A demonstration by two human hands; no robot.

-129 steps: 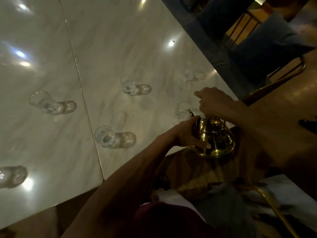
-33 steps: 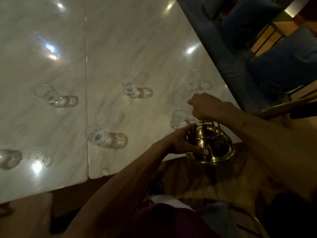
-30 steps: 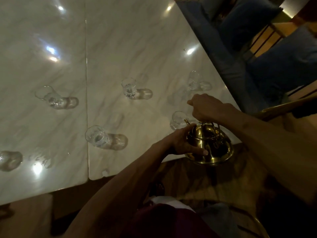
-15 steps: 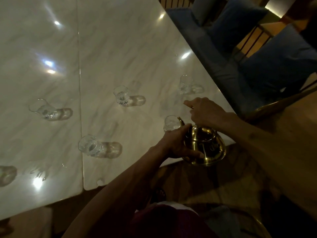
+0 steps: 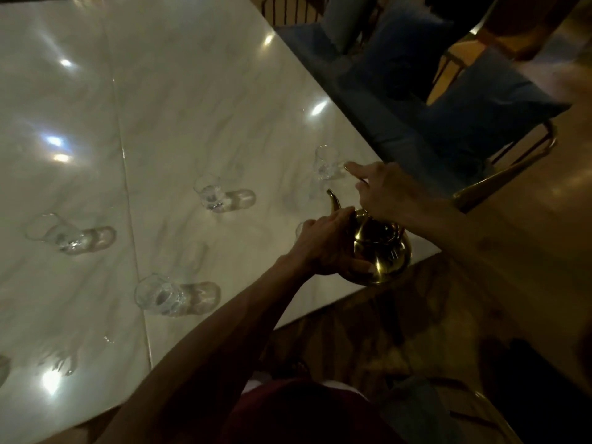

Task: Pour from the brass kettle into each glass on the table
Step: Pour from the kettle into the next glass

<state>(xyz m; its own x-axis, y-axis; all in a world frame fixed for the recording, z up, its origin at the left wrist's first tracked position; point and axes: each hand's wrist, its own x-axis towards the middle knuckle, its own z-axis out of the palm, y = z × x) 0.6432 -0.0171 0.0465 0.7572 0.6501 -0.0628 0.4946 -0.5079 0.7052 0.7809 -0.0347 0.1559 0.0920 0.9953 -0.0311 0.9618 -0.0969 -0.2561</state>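
The brass kettle point(image 5: 379, 251) hangs over the near right corner of the white marble table point(image 5: 192, 107). My right hand point(image 5: 386, 193) grips its handle from above and my left hand point(image 5: 323, 246) cups its side. The spout point(image 5: 333, 200) points up and away, toward the far right glass point(image 5: 326, 163). A near glass point(image 5: 299, 229) is mostly hidden behind my left hand. Other clear glasses stand at the centre point(image 5: 209, 195), the front point(image 5: 157, 294) and the left point(image 5: 54, 232).
Blue cushioned chairs point(image 5: 480, 100) with brass frames line the table's right side. A wooden floor point(image 5: 416, 331) lies below the table's corner. A seam point(image 5: 128, 193) runs down the tabletop. A further glass point(image 5: 3, 368) shows at the lower left edge.
The kettle has lifted away from the near glass and moved further over the table toward the far right glass. Both hands stay on it. The view has shifted forward.
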